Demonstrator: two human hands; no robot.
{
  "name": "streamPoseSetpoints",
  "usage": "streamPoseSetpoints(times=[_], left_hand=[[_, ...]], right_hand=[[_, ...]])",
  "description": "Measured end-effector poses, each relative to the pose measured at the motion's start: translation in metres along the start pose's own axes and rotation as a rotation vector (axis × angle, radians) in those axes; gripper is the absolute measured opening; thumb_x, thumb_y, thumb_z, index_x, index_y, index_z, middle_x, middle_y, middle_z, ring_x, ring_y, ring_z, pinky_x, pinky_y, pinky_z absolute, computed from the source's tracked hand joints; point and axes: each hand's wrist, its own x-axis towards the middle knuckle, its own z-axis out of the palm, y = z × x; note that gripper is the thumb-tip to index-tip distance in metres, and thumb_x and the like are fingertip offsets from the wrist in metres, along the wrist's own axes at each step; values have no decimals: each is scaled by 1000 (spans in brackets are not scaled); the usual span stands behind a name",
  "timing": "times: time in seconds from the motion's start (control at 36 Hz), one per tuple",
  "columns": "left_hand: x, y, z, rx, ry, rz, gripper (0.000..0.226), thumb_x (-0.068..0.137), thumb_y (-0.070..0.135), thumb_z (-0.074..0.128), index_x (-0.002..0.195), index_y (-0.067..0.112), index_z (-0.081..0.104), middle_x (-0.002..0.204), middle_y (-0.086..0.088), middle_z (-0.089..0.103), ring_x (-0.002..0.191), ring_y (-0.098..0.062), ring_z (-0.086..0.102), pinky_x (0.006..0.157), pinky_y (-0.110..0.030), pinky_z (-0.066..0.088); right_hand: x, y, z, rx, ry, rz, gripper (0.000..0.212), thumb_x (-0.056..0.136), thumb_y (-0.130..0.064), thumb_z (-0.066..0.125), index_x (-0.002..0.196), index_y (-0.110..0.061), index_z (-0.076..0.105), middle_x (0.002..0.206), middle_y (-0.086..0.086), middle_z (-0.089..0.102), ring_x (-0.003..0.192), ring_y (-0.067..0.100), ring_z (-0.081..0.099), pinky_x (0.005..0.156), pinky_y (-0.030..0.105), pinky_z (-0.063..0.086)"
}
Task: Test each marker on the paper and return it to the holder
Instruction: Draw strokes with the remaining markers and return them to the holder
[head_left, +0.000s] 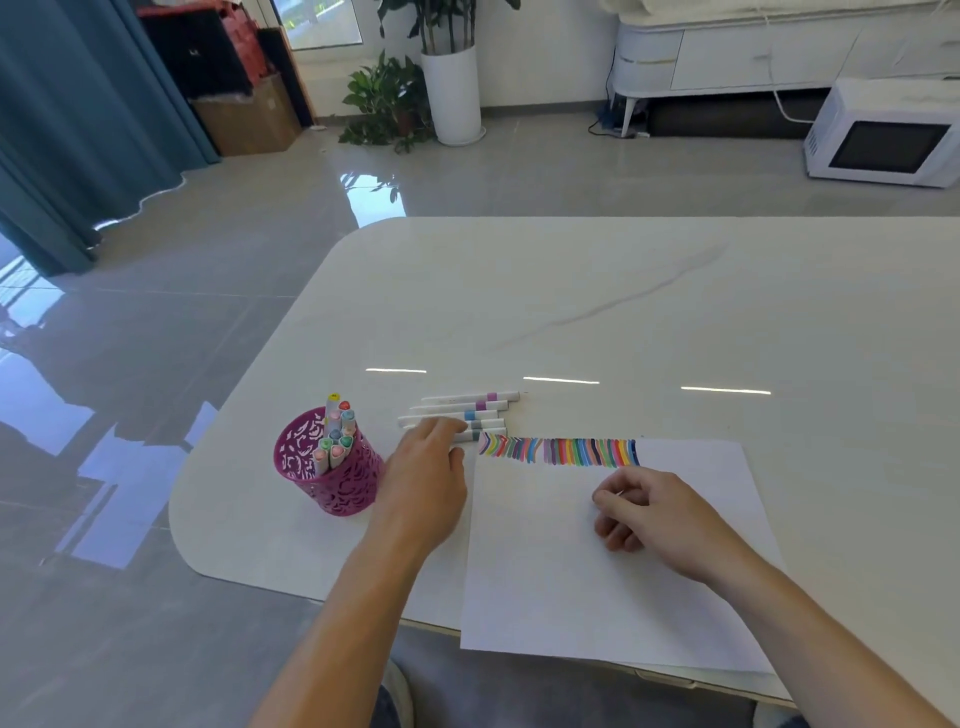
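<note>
Markers (470, 409) beside the holder (340, 491), likely light and slick, want a mid-barrel pinch; left hand (426, 460) touches them, right hand (652, 512) loosely curled, empty

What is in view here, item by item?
Holder: one, magenta, table's left part.
Markers in holder: about ten, pastel caps, upright.
Loose markers: about six, white with coloured bands, beyond paper's left corner.
Paper: one, white, coloured strokes along far edge.
Table: one, white.
Microwave: one, white, floor, far right.
Potted plants: two, green, far floor.
Left hand: fingers on loose markers.
Right hand: curled, over paper.
</note>
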Motion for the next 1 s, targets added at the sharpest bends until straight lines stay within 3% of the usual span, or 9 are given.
streamPoseSetpoints(times=[0.14,0.25,0.47,0.58,0.67,0.81,0.89,1.0], left_hand=[[5,-2,13,37,-47,69,35,99,10,48,129,21,60,130,4,60,114,-20,56,82,-26,42],[10,-5,16,70,-46,84,35,99,10,48,130,20,61,128,5,60,118,-19,51,88,-33,48],[18,-7,22,216,-16,-30,19,97,22,60,112,15,68,113,0,59,112,-22,48,81,-40,51],[20,-5,24,266,12,-70,15,97,26,61,105,16,70,107,0,60,109,-22,48,69,-32,41],[21,-4,24,286,18,-104,16,99,25,58,104,15,68,108,-1,60,109,-22,48,69,-32,40],[23,3,18,117,93,-135,10,100,17,53,101,14,62,104,-2,63,100,-24,50,73,-36,42],[22,13,18,-45,129,-77,6,100,15,54,100,16,60,98,3,62,90,-18,49,69,-30,35],[20,29,18,-299,93,-34,19,99,13,55,114,22,62,96,15,64,88,-7,56,68,-19,39]], right_hand=[[-1,-1,0,3,3,6,13,102,-19,61,93,-13,68,76,1,78,64,13,71,60,20,53],[-2,0,2,-11,8,6,11,100,-21,62,92,-16,68,76,-2,78,64,12,72,68,27,58],[-3,-1,1,-9,20,-2,11,101,-21,62,92,-17,69,76,-3,78,64,10,72,61,19,53],[-3,0,0,5,13,3,12,101,-20,62,92,-16,69,76,-1,78,63,10,72,59,17,52],[-2,0,0,16,10,10,12,101,-20,62,92,-16,69,76,-1,78,63,10,71,57,15,51],[-1,0,0,8,10,-1,12,101,-20,62,91,-18,68,76,-1,78,63,10,72,59,18,52],[-1,0,-1,-10,8,-6,12,100,-19,61,91,-18,68,76,-1,78,63,10,72,63,23,56],[-2,0,-1,-18,9,-16,13,100,-17,59,91,-19,68,76,-1,78,63,12,72,65,28,60]])
